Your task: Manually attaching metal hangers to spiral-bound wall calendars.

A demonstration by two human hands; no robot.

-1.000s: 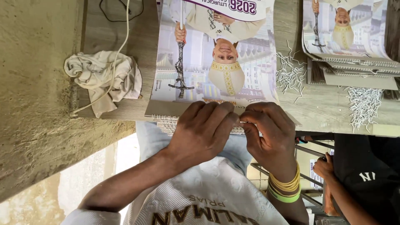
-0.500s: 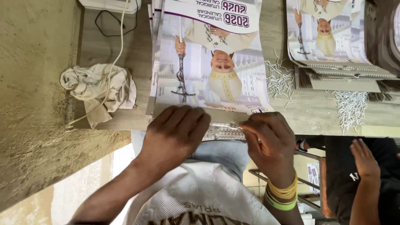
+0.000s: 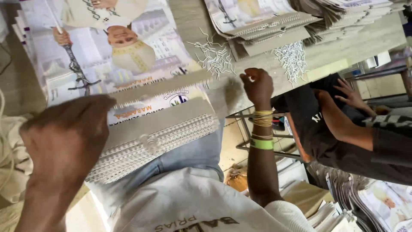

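Calendars [image 3: 141,129] under left hand [image 3: 64,137]; right hand [image 3: 257,86] fisted.

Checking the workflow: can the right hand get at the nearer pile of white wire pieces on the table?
Probably yes: the right hand hovers closed just beside the white wire pieces, with bare table between and nothing blocking.

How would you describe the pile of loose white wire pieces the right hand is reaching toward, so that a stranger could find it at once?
Start at the wooden table running across the top of the head view. Just above the right hand, between the big calendar stack and the second stack, lies a tangle of white wire hangers. Unlike the denser pile beside it, this one is loosely scattered and nearest the fist.
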